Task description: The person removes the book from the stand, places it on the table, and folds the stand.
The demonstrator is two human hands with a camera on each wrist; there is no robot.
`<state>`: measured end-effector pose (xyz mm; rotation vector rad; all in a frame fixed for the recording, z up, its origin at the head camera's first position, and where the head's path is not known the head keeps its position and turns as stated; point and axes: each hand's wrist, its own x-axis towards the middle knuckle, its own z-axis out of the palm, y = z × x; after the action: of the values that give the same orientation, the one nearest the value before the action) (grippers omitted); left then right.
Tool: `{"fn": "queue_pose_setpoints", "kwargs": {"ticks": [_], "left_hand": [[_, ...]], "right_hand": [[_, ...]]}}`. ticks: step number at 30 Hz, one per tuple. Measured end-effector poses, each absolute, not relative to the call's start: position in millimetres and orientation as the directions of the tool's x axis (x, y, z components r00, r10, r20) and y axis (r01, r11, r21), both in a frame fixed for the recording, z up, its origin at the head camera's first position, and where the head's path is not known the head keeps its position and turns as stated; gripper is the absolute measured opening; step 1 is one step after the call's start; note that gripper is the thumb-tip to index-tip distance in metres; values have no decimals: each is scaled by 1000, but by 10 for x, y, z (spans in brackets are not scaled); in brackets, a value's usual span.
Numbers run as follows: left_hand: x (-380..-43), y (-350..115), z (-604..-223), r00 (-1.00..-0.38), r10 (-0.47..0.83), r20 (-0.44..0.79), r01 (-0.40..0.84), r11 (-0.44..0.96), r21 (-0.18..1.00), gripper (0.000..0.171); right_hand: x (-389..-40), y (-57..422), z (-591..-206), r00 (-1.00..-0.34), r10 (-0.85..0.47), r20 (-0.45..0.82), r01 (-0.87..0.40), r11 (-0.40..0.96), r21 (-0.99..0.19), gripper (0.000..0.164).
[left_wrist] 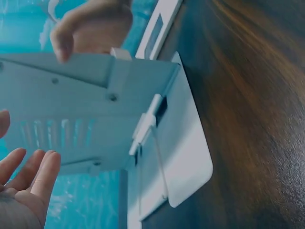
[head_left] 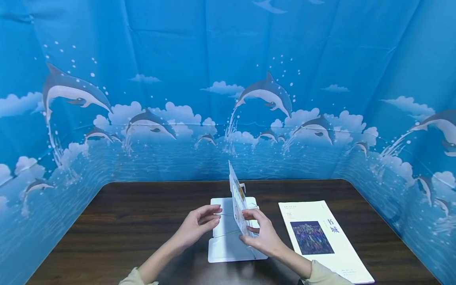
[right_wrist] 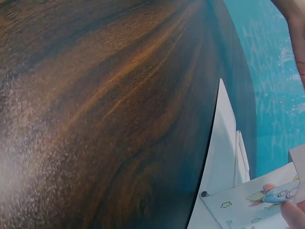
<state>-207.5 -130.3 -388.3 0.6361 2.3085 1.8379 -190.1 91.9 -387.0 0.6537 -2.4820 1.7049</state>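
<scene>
Beyond the pale sleeves [head_left: 325, 274], the right hand [head_left: 261, 236] pinches the raised panel [head_left: 236, 198] of a white stand [head_left: 222, 251] lying on the dark table [head_left: 142, 213]; the left hand [head_left: 199, 225], apart, relaxed, is near the plain side. Seen nearly edge-on, the panel's long axis runs up and away from the person, printed face rightward.

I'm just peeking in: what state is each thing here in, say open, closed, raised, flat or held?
White base: lying flat on the table
Panel: raised steeply above the base, held
Book: closed, front cover up
Right hand: gripping the panel
Left hand: relaxed, holding nothing
Curtain: hanging, creased
</scene>
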Motion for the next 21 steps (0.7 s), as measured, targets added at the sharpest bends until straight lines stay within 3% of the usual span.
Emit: {"fn": "queue_pose_setpoints", "kwargs": {"ticks": [21], "left_hand": [[-1945,-1227,-3698,-891,380,249,295,66,953,66]], "right_hand": [[-2095,865,-4214,-889,-356,287,-417,374,-828,54]]}}
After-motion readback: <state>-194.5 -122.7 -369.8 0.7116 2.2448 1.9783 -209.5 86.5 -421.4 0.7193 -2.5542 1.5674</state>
